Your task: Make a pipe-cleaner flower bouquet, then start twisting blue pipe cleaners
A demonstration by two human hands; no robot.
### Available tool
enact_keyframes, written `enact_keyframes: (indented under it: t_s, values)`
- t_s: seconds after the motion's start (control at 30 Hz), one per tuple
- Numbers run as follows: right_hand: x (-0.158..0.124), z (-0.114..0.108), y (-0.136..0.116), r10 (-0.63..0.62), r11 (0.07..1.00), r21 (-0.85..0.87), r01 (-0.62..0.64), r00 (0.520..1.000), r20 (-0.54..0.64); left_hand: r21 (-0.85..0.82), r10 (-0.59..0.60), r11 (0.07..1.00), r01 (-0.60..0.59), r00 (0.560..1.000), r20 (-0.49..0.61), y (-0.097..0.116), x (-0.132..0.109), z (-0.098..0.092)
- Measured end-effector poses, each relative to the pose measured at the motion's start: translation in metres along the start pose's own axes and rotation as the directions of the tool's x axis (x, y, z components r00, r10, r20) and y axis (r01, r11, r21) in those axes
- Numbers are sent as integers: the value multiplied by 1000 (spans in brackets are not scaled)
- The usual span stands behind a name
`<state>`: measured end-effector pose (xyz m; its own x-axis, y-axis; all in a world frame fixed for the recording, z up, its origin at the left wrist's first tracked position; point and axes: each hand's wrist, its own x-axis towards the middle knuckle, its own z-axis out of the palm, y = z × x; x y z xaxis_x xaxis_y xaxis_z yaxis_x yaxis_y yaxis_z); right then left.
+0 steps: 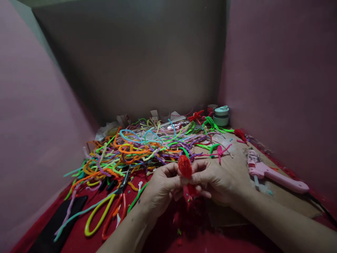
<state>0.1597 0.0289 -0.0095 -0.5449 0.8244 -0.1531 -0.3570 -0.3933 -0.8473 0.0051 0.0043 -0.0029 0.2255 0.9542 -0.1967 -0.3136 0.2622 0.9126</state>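
A fuzzy red pipe-cleaner piece [185,167], rounded at the top, stands upright between my two hands. My left hand [166,182] pinches its left side between thumb and fingers. From the right, my right hand [207,177] grips the same piece, its thumb close to the left one. More red shows below the thumbs, partly covered by the fingers. Just behind the piece curves a green pipe cleaner [185,151]. Scissors [122,188] with one yellow and one red handle lie left of my left hand.
A large tangle of coloured pipe cleaners [137,149] spreads behind my hands. To the right, a pink glue gun [276,177] rests on cardboard [237,158]. A mint-coloured container [221,116] stands at the back; a black flat object [63,225] lies front left. Walls enclose the table.
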Motion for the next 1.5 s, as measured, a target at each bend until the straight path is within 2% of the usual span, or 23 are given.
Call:
enact_keyframes:
  t_s: [0.1, 0.2, 0.3, 0.37, 0.53, 0.63, 0.77, 0.87, 0.97, 1.07, 1.13, 1.33, 1.5]
  values:
    - [0, 0, 0, -35, 999, -12, 34, 999, -31, 3, 72, 997, -72, 997, -42, 0, 0, 4]
    - [1, -1, 0, -79, 996, -43, 77, 996, -40, 74, 175, 983, -167, 979, -105, 0, -3, 10]
    - [1, -3, 1, -63, 997, -56, 61, 998, -31, 189, 250, 958, -216, 951, -181, 1, -6, 15]
    - [1, -3, 3, -48, 998, -33, 47, 999, -19, 214, 267, 950, -228, 947, -177, 0, -7, 16]
    - [2, -6, 3, -28, 993, 118, 24, 999, 27, 41, 171, 985, -169, 984, -53, -5, -4, 12]
    - [4, -8, 1, -27, 987, 161, 28, 1000, -4, -43, 125, 991, -127, 991, -48, -6, -2, 11]
    - [7, -8, 0, -13, 985, 170, 21, 999, -47, -61, 117, 991, -122, 991, -71, -6, 0, 12]
    - [7, -6, 2, -59, 987, 143, 71, 994, -90, -59, 139, 987, -147, 982, -131, -7, 0, 12]
    - [6, -3, 6, -104, 989, 96, 116, 988, -118, 21, 182, 983, -181, 965, -191, -9, 1, 11]
    - [6, -1, 10, -183, 982, 33, 187, 977, -110, 122, 255, 965, -234, 942, -216, -10, 0, 11]
    - [6, -1, 12, -232, 973, -9, 232, 966, -110, 121, 279, 958, -258, 936, -214, -10, 0, 10]
    - [6, -3, 13, -271, 962, -67, 266, 960, -73, -45, 161, 984, -170, 976, -149, -8, 2, 8]
    - [4, -4, 10, -241, 968, -82, 238, 970, -34, -18, 114, 993, -116, 991, -71, -4, 1, 3]
